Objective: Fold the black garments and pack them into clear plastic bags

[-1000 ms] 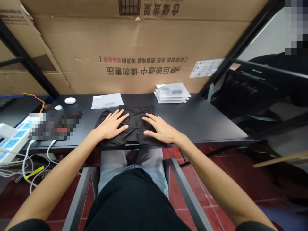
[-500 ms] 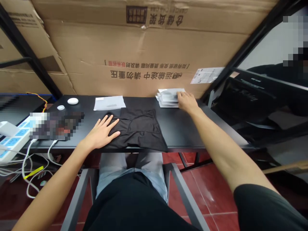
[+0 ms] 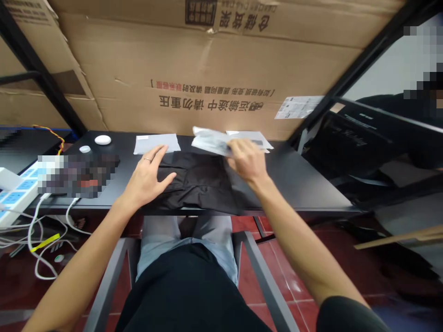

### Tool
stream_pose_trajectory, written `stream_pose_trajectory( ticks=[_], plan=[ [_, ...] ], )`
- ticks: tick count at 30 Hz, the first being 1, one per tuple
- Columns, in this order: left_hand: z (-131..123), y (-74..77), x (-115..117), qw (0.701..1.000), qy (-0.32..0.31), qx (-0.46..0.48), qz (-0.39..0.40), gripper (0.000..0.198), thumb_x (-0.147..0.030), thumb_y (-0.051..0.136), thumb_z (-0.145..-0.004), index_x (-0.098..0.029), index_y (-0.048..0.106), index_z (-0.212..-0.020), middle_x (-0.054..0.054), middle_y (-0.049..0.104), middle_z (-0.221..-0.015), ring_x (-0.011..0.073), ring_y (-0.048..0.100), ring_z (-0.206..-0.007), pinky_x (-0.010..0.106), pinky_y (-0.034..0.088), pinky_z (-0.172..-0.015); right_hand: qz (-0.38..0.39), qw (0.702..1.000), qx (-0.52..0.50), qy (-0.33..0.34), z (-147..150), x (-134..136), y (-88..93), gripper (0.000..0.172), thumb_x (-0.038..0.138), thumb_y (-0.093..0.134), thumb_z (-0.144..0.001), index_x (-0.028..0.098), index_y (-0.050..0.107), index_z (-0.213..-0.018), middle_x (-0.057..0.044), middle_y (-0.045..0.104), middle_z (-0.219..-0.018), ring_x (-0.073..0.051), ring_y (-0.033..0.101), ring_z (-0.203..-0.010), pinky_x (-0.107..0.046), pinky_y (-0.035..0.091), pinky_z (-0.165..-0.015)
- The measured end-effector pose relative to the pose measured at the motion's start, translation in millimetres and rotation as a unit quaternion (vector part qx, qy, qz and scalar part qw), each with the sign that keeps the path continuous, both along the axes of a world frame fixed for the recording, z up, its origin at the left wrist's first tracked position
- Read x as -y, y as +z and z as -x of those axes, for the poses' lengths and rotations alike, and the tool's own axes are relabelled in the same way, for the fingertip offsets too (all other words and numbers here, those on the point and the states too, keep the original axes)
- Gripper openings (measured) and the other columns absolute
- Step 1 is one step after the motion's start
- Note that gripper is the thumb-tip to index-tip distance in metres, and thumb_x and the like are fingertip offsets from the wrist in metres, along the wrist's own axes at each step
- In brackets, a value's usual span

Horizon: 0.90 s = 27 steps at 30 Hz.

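From where I stand, the black cloth (image 3: 204,180) lies rumpled over the near part of the dark bench (image 3: 294,186), right in front of the seated person, its closest edge at the bench's front edge. Creases run across it.

The person's left hand (image 3: 147,177) is at the cloth's left side, its grip spread, thumb held out from the fingers and nothing in it. The thumb reaches over the fabric; whether it touches, I can't tell from here. A ring (image 3: 147,159) shows on one finger.

The right hand (image 3: 248,159) is just past the cloth's far right corner, its grip pinching a translucent pouch (image 3: 211,141) by the right end. The pouch slants out to the left, beyond the cloth's far edge, and looks lifted off the bench. Partly hidden behind that hand, farther back than the cloth and to its right, are more pouches (image 3: 266,142).

One flat pouch (image 3: 155,143) lies just beyond the cloth's far left part. Well to the left of the cloth I see a white oval object (image 3: 103,139), a small white round piece (image 3: 85,149) and a power strip (image 3: 15,196). Upside-down printed cardboard (image 3: 138,55) rises behind the cloth.
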<state>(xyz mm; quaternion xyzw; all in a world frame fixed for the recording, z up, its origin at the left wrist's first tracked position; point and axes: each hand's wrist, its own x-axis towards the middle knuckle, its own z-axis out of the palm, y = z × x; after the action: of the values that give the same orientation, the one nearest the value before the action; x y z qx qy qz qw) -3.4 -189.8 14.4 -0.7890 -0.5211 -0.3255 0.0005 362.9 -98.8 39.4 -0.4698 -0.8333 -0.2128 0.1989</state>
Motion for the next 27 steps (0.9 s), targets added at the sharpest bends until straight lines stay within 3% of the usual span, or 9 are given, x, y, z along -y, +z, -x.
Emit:
stream_pose_trajectory(
  ticks=[4, 8, 12, 18, 24, 27],
  plan=[
    [-30.4, 19.6, 4.2, 0.997, -0.045, -0.037, -0.043, 0.078, -0.034, 0.073, -0.105, -0.034, 0.044, -0.177, 0.010, 0.043, -0.186, 0.0371, 0.043, -0.171, 0.061, 0.038, -0.143, 0.019, 0.998, 0.013, 0.055, 50.8, 39.2, -19.3, 0.025, 0.021, 0.061, -0.108, 0.023, 0.074, -0.130, -0.018, 0.081, -0.131, -0.040, 0.069, -0.123, -0.050, 0.054, -0.097],
    [-51.0, 9.8, -1.1, 0.989, -0.085, -0.119, -0.023, 0.050, -0.019, 0.067, -0.105, -0.028, 0.067, -0.155, 0.012, 0.057, -0.175, 0.0355, 0.052, -0.164, 0.058, 0.046, -0.137, 0.058, 0.995, 0.031, 0.081, 67.0, 49.7, -32.6, 0.020, 0.020, 0.065, -0.108, 0.023, 0.077, -0.123, -0.016, 0.083, -0.125, -0.037, 0.069, -0.120, -0.047, 0.054, -0.092],
    [-57.8, -6.5, -5.4, 0.986, -0.084, -0.142, 0.019, 0.035, -0.010, 0.058, -0.105, -0.027, 0.075, -0.130, 0.010, 0.075, -0.152, 0.0310, 0.066, -0.148, 0.049, 0.059, -0.121, 0.092, 0.991, 0.010, 0.092, 59.5, 55.9, -41.0, 0.029, 0.014, 0.070, -0.101, 0.024, 0.077, -0.127, -0.014, 0.083, -0.129, -0.037, 0.070, -0.119, -0.047, 0.057, -0.094],
    [-54.6, -11.8, -3.8, 0.989, -0.053, -0.125, 0.061, 0.022, -0.018, 0.060, -0.105, -0.029, 0.071, -0.121, 0.008, 0.078, -0.146, 0.0298, 0.070, -0.142, 0.040, 0.067, -0.089, 0.134, 0.980, -0.026, 0.147, 30.0, 59.3, -37.6, 0.055, 0.001, 0.063, -0.091, 0.027, 0.075, -0.138, -0.012, 0.078, -0.145, -0.035, 0.066, -0.133, -0.049, 0.059, -0.109],
    [-48.8, -12.9, -6.5, 0.990, -0.055, -0.100, 0.081, 0.016, -0.022, 0.059, -0.106, -0.030, 0.068, -0.117, 0.005, 0.077, -0.152, 0.0309, 0.073, -0.140, 0.045, 0.067, -0.102, 0.144, 0.976, -0.104, 0.128, -6.9, 51.9, -32.2, 0.025, 0.012, 0.058, -0.102, 0.027, 0.077, -0.110, -0.011, 0.078, -0.122, -0.030, 0.074, -0.112, -0.040, 0.061, -0.094],
    [-47.8, -8.6, -6.5, 0.990, -0.051, -0.098, 0.085, 0.014, -0.022, 0.058, -0.107, -0.029, 0.067, -0.113, 0.004, 0.076, -0.155, 0.0312, 0.073, -0.139, 0.046, 0.067, -0.101, 0.153, 0.971, -0.127, 0.134, -12.9, 51.8, -31.1, 0.021, 0.016, 0.058, -0.104, 0.027, 0.076, -0.102, -0.009, 0.079, -0.114, -0.028, 0.076, -0.103, -0.038, 0.059, -0.089]
  ],
)
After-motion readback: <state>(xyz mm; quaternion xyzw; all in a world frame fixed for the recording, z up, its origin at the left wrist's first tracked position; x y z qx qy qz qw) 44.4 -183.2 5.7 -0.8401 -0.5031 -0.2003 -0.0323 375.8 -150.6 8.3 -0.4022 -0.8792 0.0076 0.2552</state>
